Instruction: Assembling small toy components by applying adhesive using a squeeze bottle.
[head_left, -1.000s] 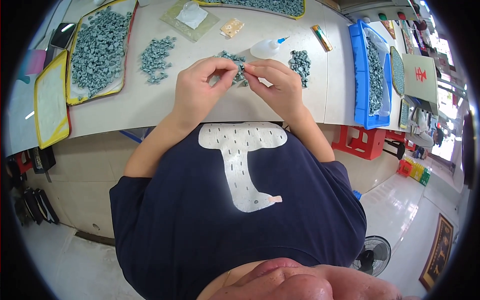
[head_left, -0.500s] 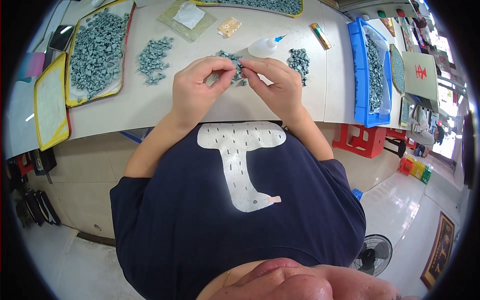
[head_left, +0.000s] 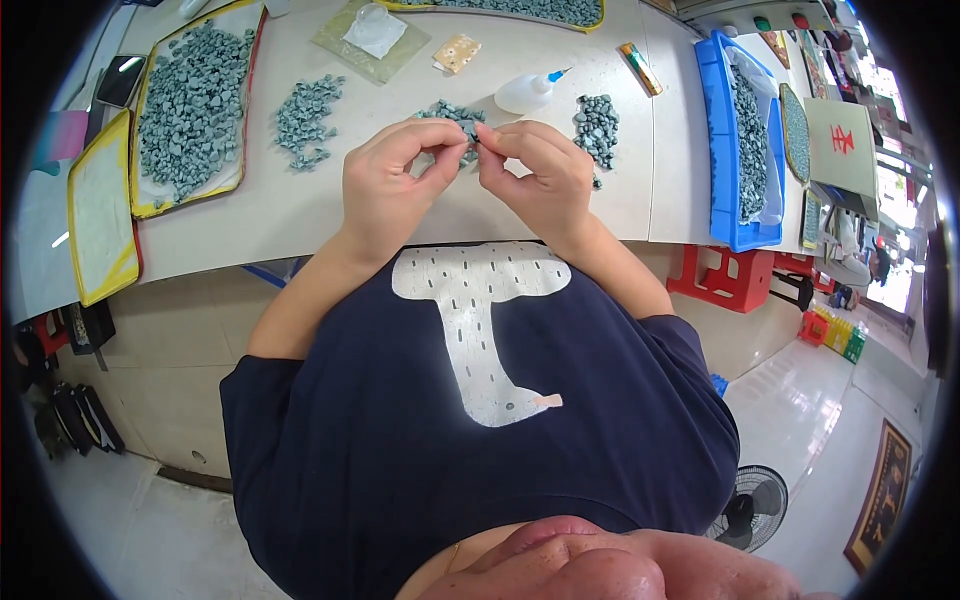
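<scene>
Over the white table my left hand (head_left: 388,190) and my right hand (head_left: 545,178) meet, thumb and forefinger of each pinched together. Their fingertips nearly touch, and whatever they pinch is too small and too covered to make out. Just beyond them lies a small heap of grey-green stone-like pieces (head_left: 450,110), partly hidden by the fingers. To the left is a loose pile of similar pieces (head_left: 305,115). On the right side sits a pile of darker, rounder-looking pieces (head_left: 596,130). A white squeeze bottle (head_left: 524,95) with a blue needle tip lies beyond my right hand.
At the left, a yellow-rimmed tray (head_left: 248,150) is heaped with pieces, beside another yellow-rimmed tray (head_left: 100,220) and a phone (head_left: 120,80). A blue crate (head_left: 718,150) stands on the right. Near the far side are a plastic bag (head_left: 390,60) and a small box (head_left: 640,68).
My right hand has shifted slightly left and its fingers have curled in more. A stray piece below the right pile now shows. My left hand has barely moved.
</scene>
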